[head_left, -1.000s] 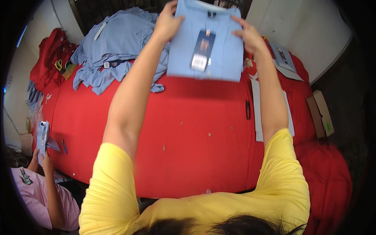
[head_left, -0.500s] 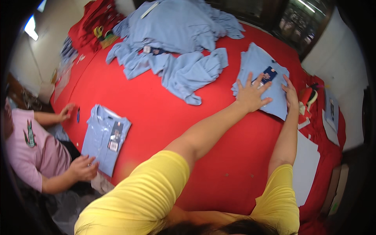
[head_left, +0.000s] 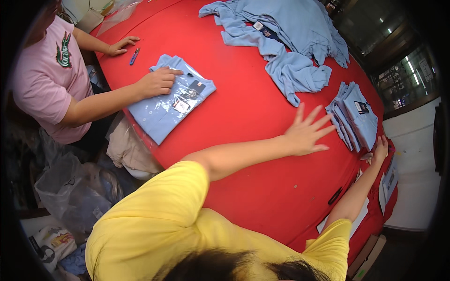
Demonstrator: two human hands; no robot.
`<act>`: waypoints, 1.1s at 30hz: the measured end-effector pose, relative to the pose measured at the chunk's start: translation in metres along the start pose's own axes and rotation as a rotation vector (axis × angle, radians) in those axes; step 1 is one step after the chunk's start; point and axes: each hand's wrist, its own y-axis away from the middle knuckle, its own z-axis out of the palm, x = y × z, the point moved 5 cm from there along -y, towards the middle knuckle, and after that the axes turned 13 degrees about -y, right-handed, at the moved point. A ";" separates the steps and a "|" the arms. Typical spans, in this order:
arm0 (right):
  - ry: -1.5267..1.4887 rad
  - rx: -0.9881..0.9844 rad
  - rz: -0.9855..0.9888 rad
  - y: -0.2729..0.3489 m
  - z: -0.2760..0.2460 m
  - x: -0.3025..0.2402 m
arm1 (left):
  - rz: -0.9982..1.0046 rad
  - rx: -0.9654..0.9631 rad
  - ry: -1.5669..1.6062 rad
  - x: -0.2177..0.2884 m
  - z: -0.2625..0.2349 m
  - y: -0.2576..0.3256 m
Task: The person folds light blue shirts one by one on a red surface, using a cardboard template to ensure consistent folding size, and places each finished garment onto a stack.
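Observation:
A stack of folded light-blue shirts [head_left: 360, 110] stands at the right of the red-covered table, a dark tag on the top one. My left hand [head_left: 307, 133] is over the red cloth just left of the stack, fingers spread wide and holding nothing. Along the stack's near right side, by the table's edge, is my right hand [head_left: 380, 151]. Its fingers are stretched out; whether they touch the lowest shirts I cannot tell. No shirt is gripped by either hand.
Loose light-blue shirts [head_left: 300, 28] lie heaped at the back. On the left, a co-worker's hand [head_left: 159, 82] rests on a folded shirt in clear plastic [head_left: 161, 117]. A blue pen [head_left: 135, 56] lies nearby. Black scissors-like handles [head_left: 334, 195] and white card [head_left: 361, 216] lie near my right arm.
My view has swung left. Both my hands have come off the top shirt, the left toward me, the right to the stack's side. The co-worker's near hand has moved onto the bagged shirt.

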 end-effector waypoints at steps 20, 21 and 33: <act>0.908 -0.169 -0.236 0.445 0.228 0.012 | -0.063 -0.297 0.066 -0.128 -0.119 0.227; 0.908 -0.166 -0.236 0.446 0.228 0.011 | -0.081 -0.281 0.112 -0.133 -0.122 0.226; 0.968 -0.141 -0.238 0.445 0.233 0.013 | -0.015 -0.304 -0.005 -0.158 -0.127 0.230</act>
